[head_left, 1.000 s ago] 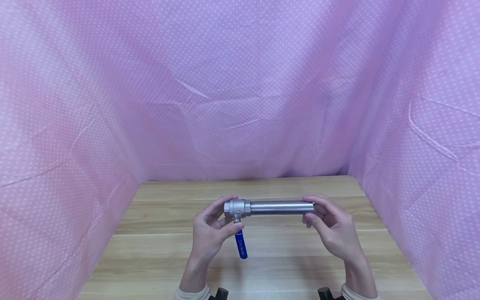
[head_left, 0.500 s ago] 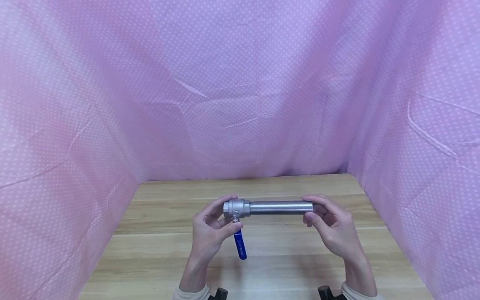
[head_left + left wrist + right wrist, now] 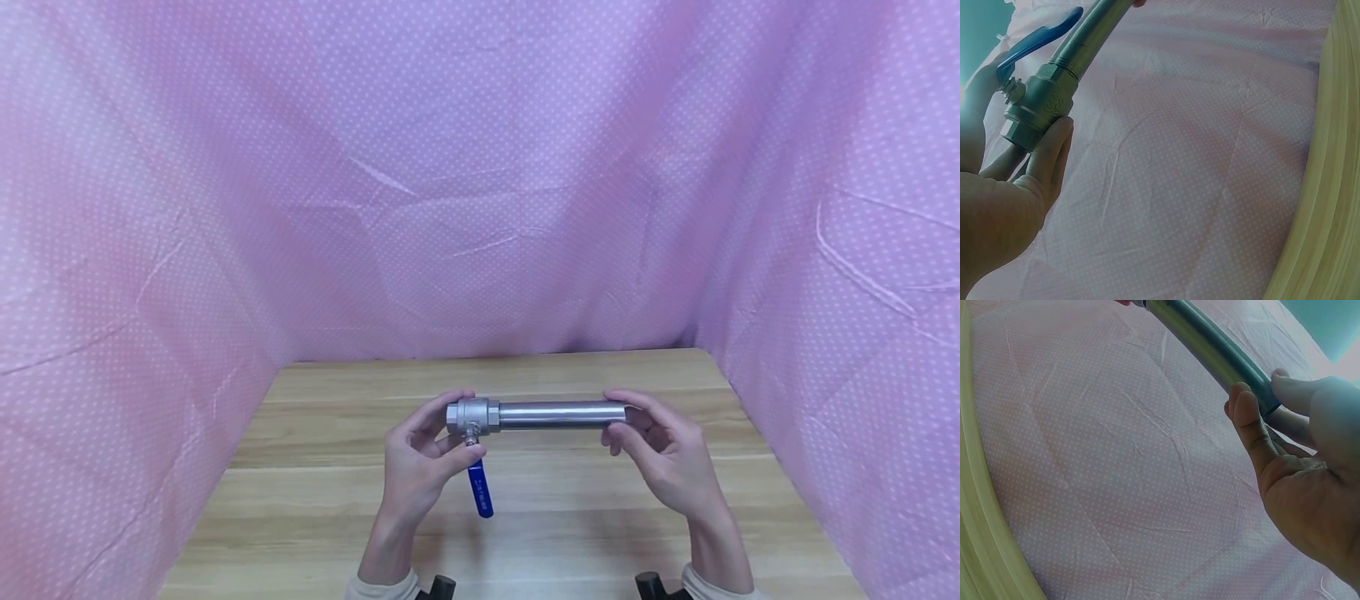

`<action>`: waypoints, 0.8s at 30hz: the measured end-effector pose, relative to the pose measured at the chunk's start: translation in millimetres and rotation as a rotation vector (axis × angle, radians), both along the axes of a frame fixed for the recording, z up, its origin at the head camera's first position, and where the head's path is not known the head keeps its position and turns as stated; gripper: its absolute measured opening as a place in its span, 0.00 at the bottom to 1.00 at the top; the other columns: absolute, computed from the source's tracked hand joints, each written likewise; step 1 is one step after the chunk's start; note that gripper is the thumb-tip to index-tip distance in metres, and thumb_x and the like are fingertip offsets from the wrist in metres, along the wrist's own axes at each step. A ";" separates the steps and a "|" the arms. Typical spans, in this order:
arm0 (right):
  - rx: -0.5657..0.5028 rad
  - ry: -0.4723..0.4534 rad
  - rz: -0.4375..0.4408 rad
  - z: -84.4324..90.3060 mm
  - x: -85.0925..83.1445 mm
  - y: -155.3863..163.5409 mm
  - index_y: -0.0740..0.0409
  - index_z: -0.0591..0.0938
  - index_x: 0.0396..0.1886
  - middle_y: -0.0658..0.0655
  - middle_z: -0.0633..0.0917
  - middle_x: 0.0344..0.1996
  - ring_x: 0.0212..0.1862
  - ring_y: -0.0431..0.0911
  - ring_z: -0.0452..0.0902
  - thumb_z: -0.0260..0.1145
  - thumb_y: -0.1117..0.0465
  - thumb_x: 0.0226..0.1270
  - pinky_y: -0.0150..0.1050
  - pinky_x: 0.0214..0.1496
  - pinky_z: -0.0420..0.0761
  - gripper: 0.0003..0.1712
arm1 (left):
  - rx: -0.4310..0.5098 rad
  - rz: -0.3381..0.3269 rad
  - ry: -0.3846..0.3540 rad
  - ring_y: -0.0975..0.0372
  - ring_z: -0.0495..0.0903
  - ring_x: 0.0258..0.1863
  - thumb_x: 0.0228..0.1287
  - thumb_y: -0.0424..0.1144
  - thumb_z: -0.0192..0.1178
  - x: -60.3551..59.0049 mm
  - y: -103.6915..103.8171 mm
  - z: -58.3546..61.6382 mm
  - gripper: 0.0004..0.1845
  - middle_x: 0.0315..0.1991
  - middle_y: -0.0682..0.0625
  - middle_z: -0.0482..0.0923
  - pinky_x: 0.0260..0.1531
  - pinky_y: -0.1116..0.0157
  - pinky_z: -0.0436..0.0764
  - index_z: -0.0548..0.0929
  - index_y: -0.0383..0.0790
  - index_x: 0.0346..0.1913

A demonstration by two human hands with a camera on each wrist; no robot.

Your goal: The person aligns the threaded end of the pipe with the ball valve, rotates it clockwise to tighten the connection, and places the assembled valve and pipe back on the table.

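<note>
Little has moved since the earlier frames: your right hand has shifted slightly along the pipe end, and the assembly sits as before.

Pink dotted cloth backdrop: no hazard noted. Light wooden table: carries nothing; no containers in view.

Held level above the table is the silver steel pipe, joined to the grey metal ball valve with its blue lever handle hanging down. Your left hand curls round the valve body; right-hand fingers pinch the pipe's free end.

Risks: the fingertip pinch may slip; the heavy valve end could tip onto the table; the joint's tightness cannot be told.
</note>
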State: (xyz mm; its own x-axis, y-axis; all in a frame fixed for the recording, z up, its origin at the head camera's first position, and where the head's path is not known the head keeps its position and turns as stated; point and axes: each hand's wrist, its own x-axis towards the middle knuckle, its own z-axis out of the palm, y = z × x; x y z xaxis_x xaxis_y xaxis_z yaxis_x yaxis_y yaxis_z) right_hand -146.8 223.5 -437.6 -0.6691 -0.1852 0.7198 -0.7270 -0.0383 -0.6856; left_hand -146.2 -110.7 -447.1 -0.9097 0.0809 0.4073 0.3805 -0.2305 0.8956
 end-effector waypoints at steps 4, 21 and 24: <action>-0.024 -0.002 0.043 0.8 0.1 -0.1 0.86 0.78 0.67 0.58 0.92 0.59 0.45 0.41 0.93 0.61 0.96 0.60 0.31 0.40 0.95 0.33 | 0.000 -0.002 0.008 0.58 0.88 0.69 0.54 0.17 0.79 -1.0 -0.3 -1.3 0.38 0.68 0.45 0.87 0.72 0.55 0.90 0.81 0.24 0.72; 0.031 0.050 -0.024 -2.0 -1.9 0.6 0.83 0.81 0.64 0.58 0.90 0.36 0.37 0.41 0.88 0.63 0.93 0.64 0.30 0.35 0.90 0.28 | 0.001 -0.010 -0.001 0.58 0.88 0.69 0.54 0.17 0.79 -0.4 -0.9 0.0 0.39 0.69 0.43 0.87 0.72 0.55 0.90 0.81 0.23 0.72; 0.027 0.057 -0.017 -2.1 -2.4 0.6 0.84 0.80 0.64 0.58 0.90 0.36 0.37 0.42 0.88 0.62 0.92 0.66 0.32 0.34 0.90 0.26 | 0.005 -0.013 0.001 0.58 0.88 0.68 0.54 0.17 0.79 -0.3 -0.9 0.0 0.39 0.68 0.44 0.88 0.71 0.55 0.91 0.81 0.23 0.72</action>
